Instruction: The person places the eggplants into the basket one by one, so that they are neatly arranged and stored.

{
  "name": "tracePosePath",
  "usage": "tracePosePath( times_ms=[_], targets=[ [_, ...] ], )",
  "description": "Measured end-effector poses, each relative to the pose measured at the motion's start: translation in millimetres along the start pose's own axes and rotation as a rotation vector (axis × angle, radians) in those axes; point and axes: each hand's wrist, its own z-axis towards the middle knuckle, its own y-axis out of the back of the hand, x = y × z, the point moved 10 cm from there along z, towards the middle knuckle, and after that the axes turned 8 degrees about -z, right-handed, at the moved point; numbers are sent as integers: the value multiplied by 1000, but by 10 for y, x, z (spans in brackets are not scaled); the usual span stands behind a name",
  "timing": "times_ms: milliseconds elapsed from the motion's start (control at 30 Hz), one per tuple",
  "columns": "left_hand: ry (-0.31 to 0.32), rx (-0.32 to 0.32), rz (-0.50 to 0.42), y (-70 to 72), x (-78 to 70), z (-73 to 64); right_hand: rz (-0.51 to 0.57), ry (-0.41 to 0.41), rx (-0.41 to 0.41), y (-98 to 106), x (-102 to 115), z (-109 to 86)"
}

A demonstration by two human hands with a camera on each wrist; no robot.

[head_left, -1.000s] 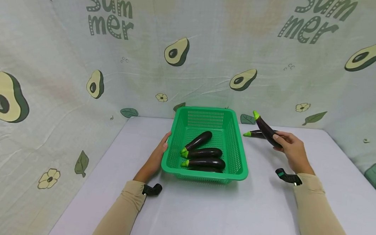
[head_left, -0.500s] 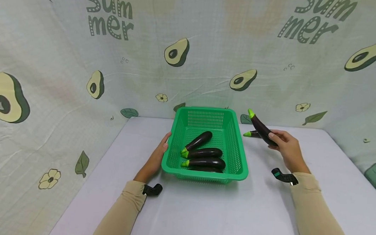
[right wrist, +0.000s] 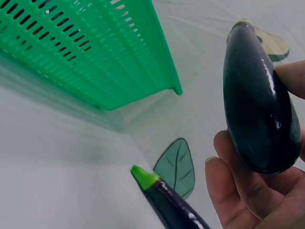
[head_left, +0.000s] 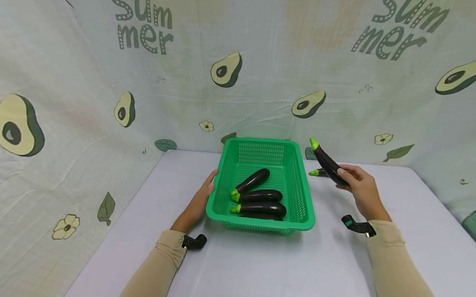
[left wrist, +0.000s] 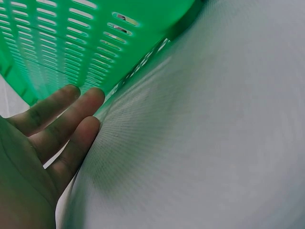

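Note:
My right hand grips an eggplant by its thick end, its green cap pointing up and left. Thumb and fingers wrap that dark, glossy eggplant in the right wrist view. Below and behind it, a second eggplant lies on the table, partly hidden by the hand in the head view. Against the left side of a green plastic basket rests my left hand. Its fingers are extended along the slotted wall. Several eggplants lie inside the basket, the nearest partly covered by the front rim.
The table has a white cloth. Behind it hangs a pale fabric printed with avocados, leaves and lettering. A black wrist camera sits on the left wrist and another camera on the right.
The right hand has moved left with the eggplant, closer to the basket, covering more of the one on the table. The left hand stays at the basket's side. The head view shifts slightly.

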Motion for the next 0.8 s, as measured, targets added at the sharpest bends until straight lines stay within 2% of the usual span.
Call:
tracePosePath(
  times_ms=[300, 567, 800],
  targets=[
    [-12, -3, 10, 4, 14, -9, 59, 38, 43, -136, 82, -51],
    [4, 1, -1, -1, 10, -18, 57, 14, 37, -182, 118, -48],
    [-13, 3, -2, 3, -7, -13, 51, -7, 51, -288, 169, 19]
  ],
)
